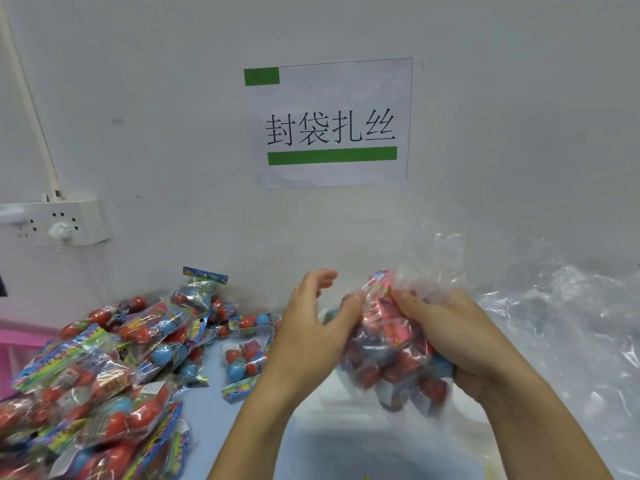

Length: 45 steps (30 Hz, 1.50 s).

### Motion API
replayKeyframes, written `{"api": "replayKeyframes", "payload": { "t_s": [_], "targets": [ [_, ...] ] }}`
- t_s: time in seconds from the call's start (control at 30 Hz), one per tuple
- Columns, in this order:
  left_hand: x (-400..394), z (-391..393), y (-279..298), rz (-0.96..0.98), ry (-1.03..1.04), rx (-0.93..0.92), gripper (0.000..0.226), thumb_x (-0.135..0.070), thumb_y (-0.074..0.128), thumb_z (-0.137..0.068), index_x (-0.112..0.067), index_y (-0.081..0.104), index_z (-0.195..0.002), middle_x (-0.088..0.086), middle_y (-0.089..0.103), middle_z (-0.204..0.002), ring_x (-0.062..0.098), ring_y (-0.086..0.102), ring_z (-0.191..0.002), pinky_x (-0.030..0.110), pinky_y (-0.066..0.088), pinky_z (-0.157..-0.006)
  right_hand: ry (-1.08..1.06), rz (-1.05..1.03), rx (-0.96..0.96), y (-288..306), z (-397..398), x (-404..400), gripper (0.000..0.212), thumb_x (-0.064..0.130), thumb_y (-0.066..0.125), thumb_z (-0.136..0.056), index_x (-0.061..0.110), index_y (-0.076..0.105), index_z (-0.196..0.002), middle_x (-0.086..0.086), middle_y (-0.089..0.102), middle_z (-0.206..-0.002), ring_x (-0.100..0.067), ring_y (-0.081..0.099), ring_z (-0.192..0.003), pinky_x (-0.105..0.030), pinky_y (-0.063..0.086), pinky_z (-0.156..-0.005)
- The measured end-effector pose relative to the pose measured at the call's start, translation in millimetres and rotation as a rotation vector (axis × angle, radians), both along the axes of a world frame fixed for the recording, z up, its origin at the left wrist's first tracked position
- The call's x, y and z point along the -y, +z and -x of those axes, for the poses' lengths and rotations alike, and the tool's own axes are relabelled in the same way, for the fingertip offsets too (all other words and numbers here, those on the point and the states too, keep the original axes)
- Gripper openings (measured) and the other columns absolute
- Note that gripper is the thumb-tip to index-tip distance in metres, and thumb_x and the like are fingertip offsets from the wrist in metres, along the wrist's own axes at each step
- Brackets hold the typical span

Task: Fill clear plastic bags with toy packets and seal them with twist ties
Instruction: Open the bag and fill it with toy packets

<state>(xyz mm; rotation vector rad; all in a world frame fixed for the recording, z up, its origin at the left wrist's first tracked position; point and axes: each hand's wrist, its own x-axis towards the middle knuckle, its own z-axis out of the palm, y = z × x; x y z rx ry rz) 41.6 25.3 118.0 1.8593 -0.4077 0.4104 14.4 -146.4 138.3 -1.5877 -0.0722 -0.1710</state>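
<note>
Both hands work a clear bag (398, 344) of toy packets, held just above the table (207, 410) at centre-right. Right hand (450, 337) grips the bag w/ curled fingers; left hand (311, 327) touches its side — thumb on the plastic, fingers loose, not clenched. Pile of packets (104, 368) lies at left — spare bags (571, 323) at right.

Bright even light, blurred edges

— Where's the clear plastic bag (391, 344)?
— Centre-right of the frame, crumpled, packed with red and blue toys, its top bunched up.
— And the toy packets (104, 368)?
— Heaped at lower left, a few loose ones (242, 365) just beside the bag
</note>
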Motion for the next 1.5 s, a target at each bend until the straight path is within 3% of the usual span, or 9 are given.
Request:
{"api": "replayKeyframes", "payload": {
  "t_s": [0.17, 0.53, 0.73, 0.87, 0.97, 1.1, 1.2, 1.33, 1.5],
  "targets": [
    [8, -2, -2, 0.358, -0.177, -0.360, 0.092, -0.080, 0.074, -0.051, -0.047, 0.045, -0.131, -0.005, 0.061, -0.131, 0.019, 0.064, -0.115, 0.045, 0.052, -0.098, -0.086, -0.194, 0.019, 2, -4, -3, 0.022, 0.024, 0.063, -0.097, 0.005, 0.073, -0.091, -0.024, 0.074, -0.085, -0.043, 0.072, -0.069, -0.060, 0.056, -0.066],
    [-2, -6, -2, 0.538, -0.304, -0.489, 0.079, -0.067, 0.077, -0.062, -0.018, 0.060, -0.122, 0.005, 0.072, -0.094, 0.014, 0.067, -0.066, 0.025, 0.047, -0.046, -0.057, -0.056, 0.098, -3, -12, -10, 0.021, 0.026, 0.062, -0.097, 0.012, 0.078, -0.093, -0.008, 0.078, -0.089, -0.021, 0.076, -0.082, -0.034, 0.057, -0.073],
    [-4, 10, 11, 0.513, -0.463, -0.694, 0.046, -0.055, 0.061, -0.083, -0.015, 0.078, -0.098, 0.009, 0.076, -0.095, 0.017, 0.072, -0.074, 0.025, 0.053, -0.058, -0.152, 0.100, 0.299, 1, -6, -12, 0.030, 0.026, 0.063, -0.091, -0.003, 0.069, -0.086, -0.021, 0.070, -0.079, -0.017, 0.068, -0.062, -0.023, 0.051, -0.055],
    [-8, 22, 22, 0.537, -0.485, -0.527, 0.039, -0.019, 0.033, -0.108, 0.005, 0.058, -0.127, 0.032, 0.051, -0.139, 0.009, 0.064, -0.062, 0.009, 0.045, -0.057, -0.058, 0.075, 0.399, 6, 2, -16, 0.028, 0.033, 0.074, -0.086, 0.006, 0.074, -0.094, -0.008, 0.076, -0.084, -0.017, 0.075, -0.074, -0.022, 0.057, -0.058],
    [2, 17, 28, 0.611, -0.462, -0.383, 0.069, -0.055, 0.033, -0.101, 0.007, 0.063, -0.093, 0.031, 0.067, -0.089, 0.003, 0.052, -0.037, 0.014, 0.049, -0.058, 0.022, 0.054, 0.459, 7, 4, -20, 0.020, 0.031, 0.076, -0.084, 0.012, 0.078, -0.089, 0.001, 0.077, -0.082, -0.014, 0.076, -0.077, -0.017, 0.055, -0.059],
    [-6, -4, 17, 0.513, -0.448, -0.439, 0.063, -0.030, 0.038, -0.100, -0.013, 0.076, -0.052, 0.004, 0.072, -0.064, 0.006, 0.068, -0.057, 0.022, 0.051, -0.071, 0.083, -0.064, 0.465, -1, 1, -22, 0.053, 0.050, 0.078, -0.077, 0.003, 0.070, -0.099, -0.019, 0.072, -0.099, -0.034, 0.072, -0.098, -0.050, 0.061, -0.082],
    [-16, -7, 4, 0.364, -0.450, -0.483, 0.030, -0.052, 0.058, -0.084, -0.034, 0.082, -0.086, -0.004, 0.077, -0.103, 0.013, 0.069, -0.105, 0.036, 0.044, -0.107, 0.147, -0.144, 0.406, 0, 2, -26, 0.066, 0.060, 0.080, -0.070, 0.001, 0.068, -0.098, -0.016, 0.073, -0.102, -0.029, 0.072, -0.100, -0.046, 0.060, -0.083],
    [-9, -18, 6, 0.490, -0.348, -0.613, 0.068, -0.051, 0.070, -0.076, -0.014, 0.060, -0.132, 0.016, 0.057, -0.140, 0.031, 0.050, -0.134, 0.037, 0.045, -0.106, 0.055, -0.103, 0.379, 9, 8, -36, 0.030, 0.038, 0.067, -0.081, 0.010, 0.067, -0.070, -0.020, 0.066, -0.069, -0.036, 0.069, -0.063, -0.074, 0.046, -0.059],
    [-15, -21, -14, 0.415, -0.350, -0.545, 0.034, -0.025, 0.050, -0.103, -0.008, 0.058, -0.131, 0.014, 0.064, -0.131, 0.028, 0.063, -0.119, 0.029, 0.056, -0.082, -0.195, -0.223, 0.367, 10, 1, -30, 0.036, 0.010, 0.058, -0.094, 0.011, 0.066, -0.059, -0.009, 0.064, -0.061, -0.018, 0.064, -0.058, -0.039, 0.054, -0.061]
  ]
}}
